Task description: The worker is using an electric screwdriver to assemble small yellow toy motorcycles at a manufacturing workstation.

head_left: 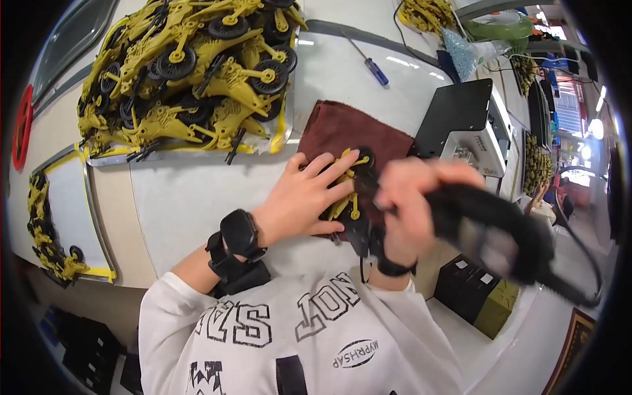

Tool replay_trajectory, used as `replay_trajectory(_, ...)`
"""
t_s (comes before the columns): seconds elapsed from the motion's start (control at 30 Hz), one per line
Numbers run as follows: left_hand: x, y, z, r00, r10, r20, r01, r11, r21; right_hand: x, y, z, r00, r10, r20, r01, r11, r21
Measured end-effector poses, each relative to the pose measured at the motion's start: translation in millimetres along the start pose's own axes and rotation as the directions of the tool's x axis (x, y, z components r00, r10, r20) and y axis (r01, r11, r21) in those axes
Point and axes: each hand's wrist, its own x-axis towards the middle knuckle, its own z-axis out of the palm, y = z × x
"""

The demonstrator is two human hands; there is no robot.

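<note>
My left hand (306,191) spreads its fingers over a yellow and black toy motorcycle (356,205), holding it down on a folded dark red cloth (336,122). Its thumb lies on the near side and the fingertips reach the far side. Just right of the toy, my right hand (409,201) is closed around a black corded power tool (517,240). Motion smears that hand and the tool, whose body points off to the right; its exact kind is unclear. My hand hides the tool's working end, and my fingers cover part of the toy.
A tray (289,125) heaped with yellow toy motorcycles stands at far left; a second tray (105,224) holds several at its edge. A blue-handled screwdriver (376,72) lies beyond the cloth. A black and white machine (454,118) and black boxes (466,284) stand at right.
</note>
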Motion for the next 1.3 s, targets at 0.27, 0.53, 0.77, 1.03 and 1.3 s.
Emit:
replay_trajectory(0.27, 4, 4, -7, 0.999, -0.018, 0.038, 0.020, 0.998, -0.066, 37, -40, -123, 0.730, -0.187, -0.658, 0.001, 0.962, -0.272)
replay_trajectory(0.53, 6, 5, -7, 0.999, 0.001, 0.048, 0.003, 0.996, -0.087, 45, -6, -132, 0.686, -0.167, -0.708, -0.059, 0.957, -0.283)
replay_trajectory(0.77, 5, 4, -10, 0.998, -0.004, 0.060, 0.010, 0.995, -0.098, 4, -34, -101, 0.854, 0.045, -0.518, -0.013, 0.998, 0.064)
replay_trajectory(1.03, 2, 4, -7, 1.000, -0.003, 0.006, 0.003, 0.998, -0.057, -33, -37, -37, 0.988, 0.014, -0.157, 0.037, 0.948, 0.316)
replay_trajectory(1.3, 1, 5, -3, 1.000, -0.007, -0.017, 0.006, 0.995, -0.095, -38, -35, -33, 0.995, -0.035, 0.094, 0.005, 0.955, 0.296)
